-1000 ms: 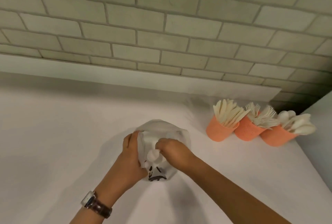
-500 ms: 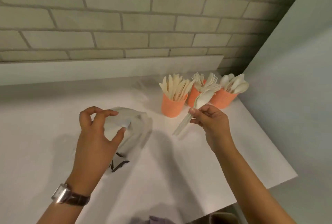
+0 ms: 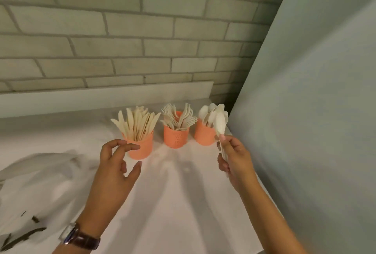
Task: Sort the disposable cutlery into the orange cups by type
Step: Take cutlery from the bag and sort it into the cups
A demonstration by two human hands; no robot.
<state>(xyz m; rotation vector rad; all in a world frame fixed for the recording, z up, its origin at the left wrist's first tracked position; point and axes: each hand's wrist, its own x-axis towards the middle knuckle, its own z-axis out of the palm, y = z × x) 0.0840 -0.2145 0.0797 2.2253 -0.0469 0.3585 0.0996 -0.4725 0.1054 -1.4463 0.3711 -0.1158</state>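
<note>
Three orange cups stand in a row on the white table. The left cup (image 3: 142,147) holds knives, the middle cup (image 3: 176,138) forks, the right cup (image 3: 203,136) spoons. My right hand (image 3: 236,162) grips a white spoon (image 3: 220,124) by its handle, bowl up, right in front of the spoon cup. My left hand (image 3: 114,168) hovers empty with curled fingers, just in front of the knife cup.
A crumpled white plastic bag (image 3: 34,188) lies on the table at the left. A brick wall runs behind the cups, and a pale grey panel (image 3: 315,111) rises close on the right, beside the spoon cup. The table's edge runs along the lower right.
My right hand drew a spoon out of the bag and carried it right to the spoon cup. My left hand let go of the bag. The view swung right.
</note>
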